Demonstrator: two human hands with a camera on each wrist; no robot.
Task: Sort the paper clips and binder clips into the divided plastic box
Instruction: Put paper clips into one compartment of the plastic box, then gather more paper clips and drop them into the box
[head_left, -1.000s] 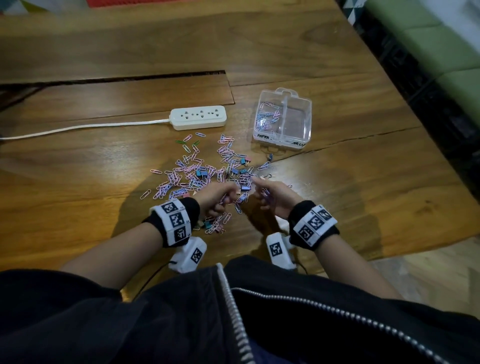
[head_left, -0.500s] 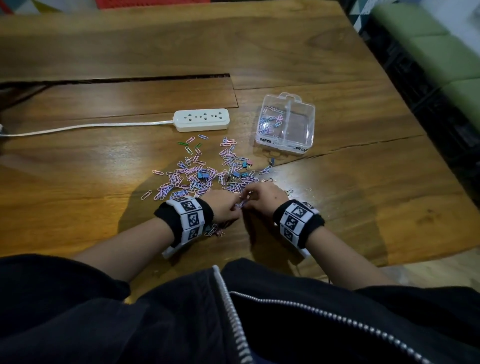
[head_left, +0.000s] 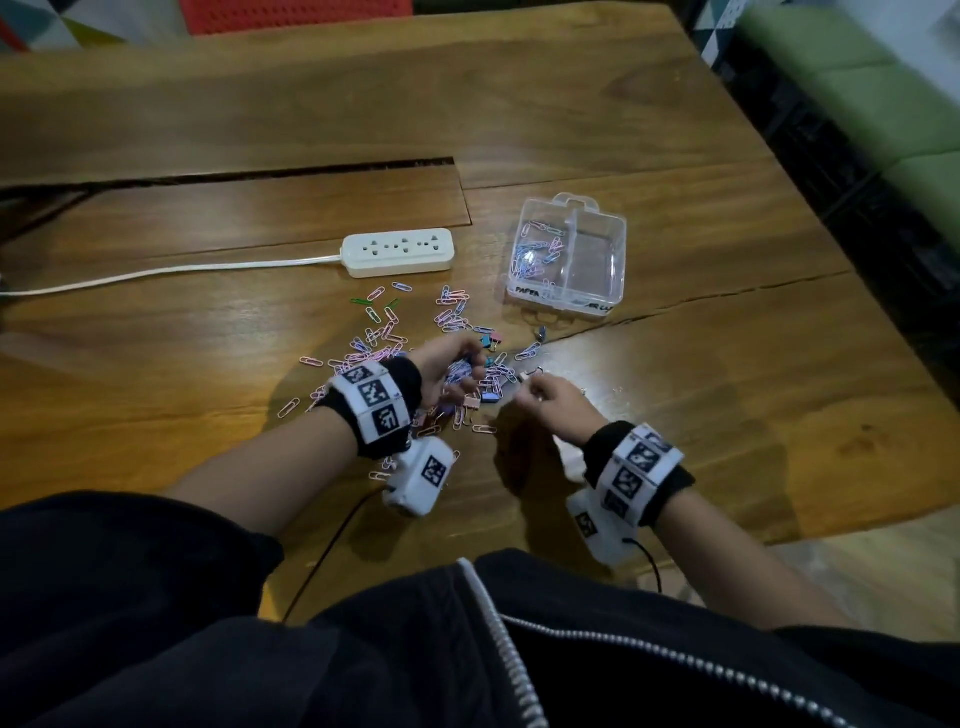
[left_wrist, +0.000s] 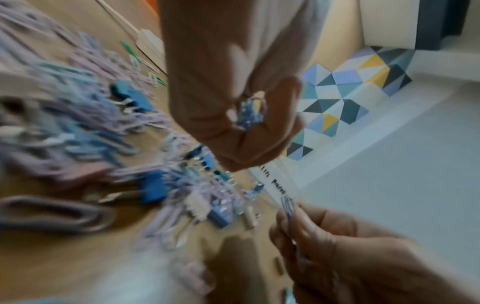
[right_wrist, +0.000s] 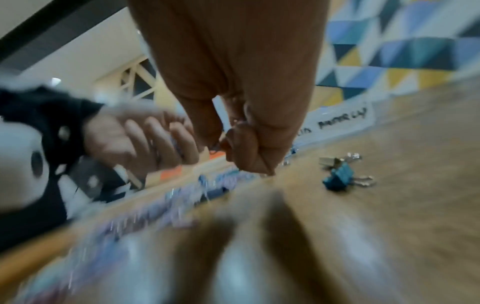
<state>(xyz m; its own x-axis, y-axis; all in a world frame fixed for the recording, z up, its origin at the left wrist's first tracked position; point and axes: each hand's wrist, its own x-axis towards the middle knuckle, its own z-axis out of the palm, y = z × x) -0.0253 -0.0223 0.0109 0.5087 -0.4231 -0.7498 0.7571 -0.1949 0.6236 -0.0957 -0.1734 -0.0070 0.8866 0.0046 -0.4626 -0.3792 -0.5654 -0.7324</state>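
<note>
A scatter of pastel paper clips (head_left: 395, 332) mixed with small binder clips (head_left: 491, 340) covers the wooden table in front of me. The clear divided box (head_left: 597, 291) stands to the right beyond them, with paper clips in its left compartment. My left hand (head_left: 457, 371) is raised over the pile and grips a bunch of paper clips (left_wrist: 250, 112) in its curled fingers. My right hand (head_left: 535, 392) is just right of it and pinches a paper clip (left_wrist: 288, 207) between thumb and fingers. A blue binder clip (right_wrist: 337, 179) lies apart to the right.
A white power strip (head_left: 397, 252) with its cord lies behind the pile. A long slot (head_left: 260, 174) runs across the table (head_left: 727, 441) at the back. The table's right edge drops to a green bench (head_left: 883, 104).
Both hands have lifted off the pile and spread apart. The left hand moved up and left with its bunch of clips; the right hand moved right, pinching a clip.
</note>
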